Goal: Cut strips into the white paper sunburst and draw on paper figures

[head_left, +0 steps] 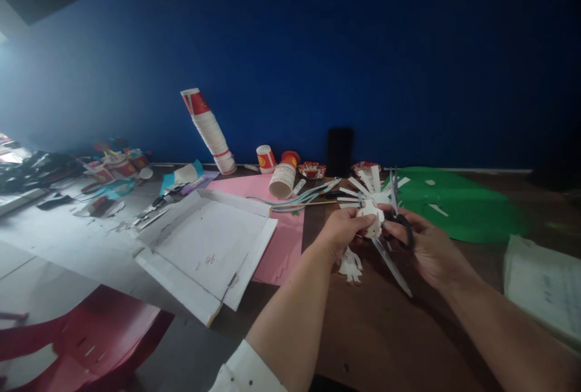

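Note:
My left hand (345,228) is closed on a small white paper cutout (372,215) with scalloped edges, thumb on top. Narrow white paper strips (373,179) fan out just beyond the fingers; whether they join the cutout I cannot tell. In my right hand (420,241) are scissors (405,230) with dark handles, their blades pointing away, close to the strips. A long, pale, pointed strip (394,268) slants below the hands; its upper end is hidden. Another white cutout (351,266) lies on the brown table (385,343) below my left hand.
Left of my arms lies a shallow white box lid (213,247) on pink paper (285,241). A leaning cup stack (211,132) and other paper cups (282,180) stand near the blue wall. Green paper (458,207) and a white stack (542,283) lie right; a red chair (104,337) is left.

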Motion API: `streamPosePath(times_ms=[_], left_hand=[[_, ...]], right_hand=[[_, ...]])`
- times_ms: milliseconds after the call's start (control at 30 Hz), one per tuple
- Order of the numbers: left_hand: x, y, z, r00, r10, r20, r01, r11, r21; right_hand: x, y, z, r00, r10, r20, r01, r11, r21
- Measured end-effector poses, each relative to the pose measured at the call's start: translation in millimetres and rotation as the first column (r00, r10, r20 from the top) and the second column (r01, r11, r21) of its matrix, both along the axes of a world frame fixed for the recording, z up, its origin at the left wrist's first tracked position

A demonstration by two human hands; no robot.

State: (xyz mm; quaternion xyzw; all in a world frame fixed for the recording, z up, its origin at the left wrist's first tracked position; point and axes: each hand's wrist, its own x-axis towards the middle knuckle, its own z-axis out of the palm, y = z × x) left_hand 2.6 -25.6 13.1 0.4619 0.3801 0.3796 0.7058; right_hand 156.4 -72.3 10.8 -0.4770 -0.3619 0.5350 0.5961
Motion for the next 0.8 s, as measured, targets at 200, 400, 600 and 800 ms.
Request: streamPosePath(times_ms=[200,400,600,800], left_hand=[[-1.2,-0.8,0.7,0.999,-0.038,-0.038,0.039,0.999,0.018],[-1.3,-0.4,-0.4,0.996,-0.042,-0.074,0.046,0.997,0.054],[-1.1,1.1,-5.4,0.996,-0.070,-0.053,0.074,0.994,0.076],[-0.6,-0.9,-3.0,0.997,-0.080,-0.013,0.080,0.995,0.062]], right_hand=[[1.9,1.6,-2.7,1.000,-0.001,0.021,0.001,1.000,0.002],[6.9,3.1,-7.1,0.999,0.006,0.040,-0.007,1.000,0.018],[6.4,1.6,-3.2,0.998,0.058,-0.008,-0.058,0.998,0.000],[5.5,-0.4,0.3,0.998,0.057,-0.010,-0.057,0.998,0.015]])
